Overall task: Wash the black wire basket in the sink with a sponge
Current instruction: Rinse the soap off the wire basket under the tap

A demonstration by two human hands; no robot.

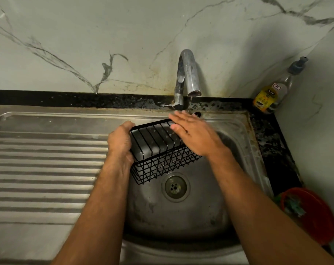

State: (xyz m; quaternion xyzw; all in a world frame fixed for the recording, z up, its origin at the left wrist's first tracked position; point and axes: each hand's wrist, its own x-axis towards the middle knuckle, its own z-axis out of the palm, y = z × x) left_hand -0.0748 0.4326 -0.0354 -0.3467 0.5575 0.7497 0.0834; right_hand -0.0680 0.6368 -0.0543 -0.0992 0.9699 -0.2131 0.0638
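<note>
The fingers [178, 116] of the right hand [192, 133] lie straight and close together, flat across the far right end of the black wire basket with a solid black plate inside it [162, 148], the thumb spread toward the plate; they curl round nothing. The fingertips are slightly blurred, so how firmly they press cannot be told. The left hand [121, 142] grips the basket's left end, thumb hooked over the top rim; its fingers are hidden behind and beneath the wire. The basket is held tilted above the round steel sink bowl [210, 211], its lower corner hanging just above and left of the drain strainer [175, 186]. The right hand covers the basket's far right corner, and what the plate is made of cannot be made out. A thin stream of water falls from the curved chrome tap [189, 73] down to the right hand's fingertips. No sponge can be picked out in either hand.

The bowl holds nothing loose that shows, only stains and wetness. To its left runs the ribbed steel draining board [44, 159]. At the right edge of the counter sits a red plastic bowl [315, 219], partly cut off by the forearm, with green and pale items in it too dim to name. In the far right corner stands a clear pump bottle with a yellow label [275, 90], its contents unclear. Behind everything rises the white marble-veined wall [86, 44].
</note>
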